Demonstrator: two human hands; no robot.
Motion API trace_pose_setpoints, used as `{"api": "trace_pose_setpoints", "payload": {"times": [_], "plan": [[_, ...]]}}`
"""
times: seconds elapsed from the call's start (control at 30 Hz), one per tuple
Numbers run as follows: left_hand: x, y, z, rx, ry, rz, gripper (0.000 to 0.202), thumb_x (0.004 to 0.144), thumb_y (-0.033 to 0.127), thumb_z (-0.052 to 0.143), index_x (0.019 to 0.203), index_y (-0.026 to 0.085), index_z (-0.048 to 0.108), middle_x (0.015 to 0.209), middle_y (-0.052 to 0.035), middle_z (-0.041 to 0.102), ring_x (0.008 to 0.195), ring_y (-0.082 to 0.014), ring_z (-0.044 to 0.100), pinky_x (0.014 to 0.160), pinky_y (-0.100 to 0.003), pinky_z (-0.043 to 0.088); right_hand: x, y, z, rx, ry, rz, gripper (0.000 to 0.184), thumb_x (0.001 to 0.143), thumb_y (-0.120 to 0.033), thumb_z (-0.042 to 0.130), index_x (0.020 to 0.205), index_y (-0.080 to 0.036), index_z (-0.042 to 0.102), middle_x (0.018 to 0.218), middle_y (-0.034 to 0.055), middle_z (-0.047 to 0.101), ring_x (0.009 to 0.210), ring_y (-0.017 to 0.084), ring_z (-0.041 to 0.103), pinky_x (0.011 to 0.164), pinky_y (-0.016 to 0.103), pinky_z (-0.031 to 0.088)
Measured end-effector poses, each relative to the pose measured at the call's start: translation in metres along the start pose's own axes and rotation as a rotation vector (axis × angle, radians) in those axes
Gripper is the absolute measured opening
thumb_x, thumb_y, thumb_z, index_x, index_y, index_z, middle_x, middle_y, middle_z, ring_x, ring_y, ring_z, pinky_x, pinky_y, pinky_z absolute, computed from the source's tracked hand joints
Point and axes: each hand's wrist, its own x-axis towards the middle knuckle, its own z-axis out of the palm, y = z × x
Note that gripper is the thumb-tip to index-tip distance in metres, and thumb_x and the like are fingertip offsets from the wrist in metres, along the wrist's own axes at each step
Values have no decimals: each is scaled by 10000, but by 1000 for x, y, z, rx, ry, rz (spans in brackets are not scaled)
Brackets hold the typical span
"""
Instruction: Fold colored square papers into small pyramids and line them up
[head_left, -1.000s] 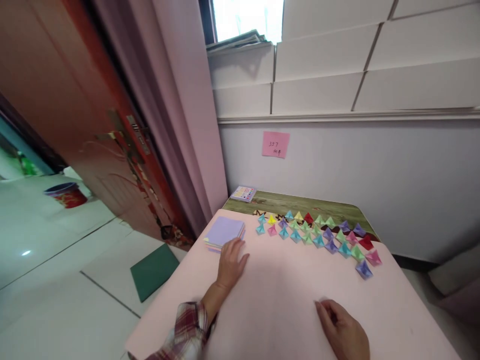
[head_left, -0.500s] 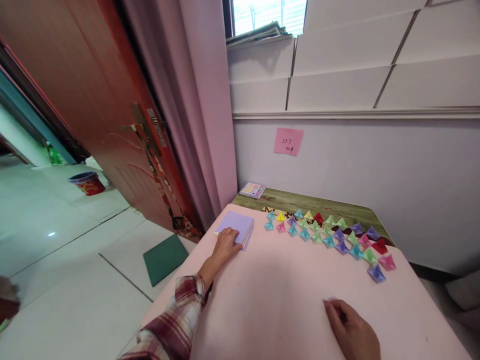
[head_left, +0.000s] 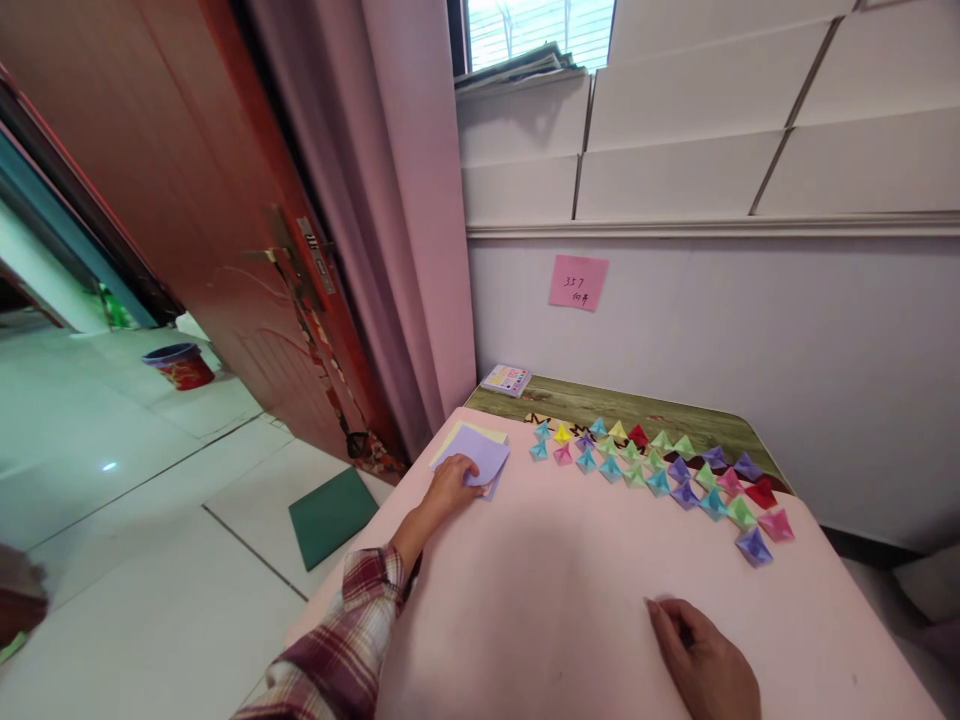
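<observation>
At the table's left side, my left hand [head_left: 452, 484] has its fingers over the near edge of a purple paper sheet [head_left: 484, 450], with the thumb at that edge. The sheet lies turned askew on a stack of square papers, and a strip of yellow paper [head_left: 459, 436] shows behind it. My right hand [head_left: 705, 655] is at the near right of the table, fingers curled and thumb against the index finger. I see nothing between those fingertips. Several small folded paper pieces [head_left: 634, 474] in many colours stand in rows beyond both hands.
The pink tabletop [head_left: 540, 590] ends at the left above a tiled floor, where a green board [head_left: 334, 518] lies. A small printed pack [head_left: 506, 379] sits on the wood-patterned strip [head_left: 600, 396] by the wall. A pink note [head_left: 577, 283] hangs above.
The purple sheet has turned and slid slightly right under my left hand, uncovering yellow paper behind it. My right hand has stayed in place.
</observation>
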Motion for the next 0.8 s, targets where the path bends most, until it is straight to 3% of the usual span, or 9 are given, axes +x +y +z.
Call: {"api": "trace_pose_setpoints", "payload": {"times": [0.13, 0.23, 0.33, 0.4, 0.47, 0.53, 0.6, 0.7, 0.8], "plan": [[2, 4, -11, -25, 32, -20, 80, 729, 189, 627, 792, 189, 677, 832, -22, 639, 794, -180, 576, 735, -290, 426, 0, 1, -1, -4, -23, 20, 365, 821, -613, 435, 810, -335, 672, 757, -12, 720, 664, 217, 674, 519, 266, 473], [-10, 29, -5, -46, 130, 32, 172, 815, 170, 518, 876, 204, 675, 942, -47, 657, 919, -189, 577, 840, -321, 432, 1, 2, 0, -2, -34, 9, 367, 826, -612, 432, 811, -331, 667, 749, -12, 715, 668, 217, 672, 527, 268, 472], [-32, 69, 24, -112, 174, 391, 204, 842, 161, 494, 858, 227, 686, 983, -59, 678, 997, -202, 574, 918, -380, 421, 1, 5, 4, 22, 5, -6, 355, 827, -586, 448, 829, -316, 677, 735, -9, 709, 654, 209, 667, 528, 261, 471], [-50, 93, 52, -102, 93, 568, 255, 835, 123, 474, 853, 248, 696, 1000, -57, 685, 1012, -203, 577, 913, -392, 427, 1, 7, 6, 58, 75, -20, 340, 823, -549, 470, 926, -298, 675, 760, -2, 704, 660, 198, 663, 543, 255, 483], [-68, 111, 79, -128, 17, 672, 278, 797, 81, 485, 839, 253, 699, 992, -49, 693, 999, -200, 582, 884, -377, 445, 0, 7, 9, 89, 180, -33, 406, 812, -487, 504, 1140, -270, 604, 873, 9, 695, 675, 183, 655, 568, 257, 502], [-81, 121, 101, -196, -27, 687, 312, 746, 32, 484, 818, 247, 698, 971, -41, 696, 961, -193, 590, 861, -366, 459, 0, 8, 10, 112, 245, -104, 500, 820, -365, 483, 1308, -257, 480, 1074, 33, 652, 760, 177, 654, 597, 262, 521], [-89, 126, 114, -277, -43, 660, 345, 694, -3, 471, 807, 236, 693, 950, -44, 691, 930, -191, 593, 841, -361, 471, 2, 8, 10, 120, 266, -234, 514, 839, -206, 399, 1347, -262, 457, 1212, 56, 586, 945, 179, 630, 722, 272, 533], [-93, 129, 120, -367, -31, 610, 376, 643, -17, 465, 842, 216, 682, 941, -56, 682, 921, -197, 588, 840, -370, 476, 4, 11, 10, 60, 273, -337, 554, 761, -58, 408, 1240, -282, 573, 1265, 44, 540, 1111, 189, 560, 800, 273, 522], [-97, 132, 117, -396, -2, 570, 377, 631, -19, 467, 860, 203, 668, 908, -60, 678, 898, -200, 588, 833, -378, 477, 5, 14, 11, 39, 296, -361, 506, 715, -29, 436, 1101, -271, 655, 1211, 37, 564, 1039, 181, 584, 782, 270, 513]]}}
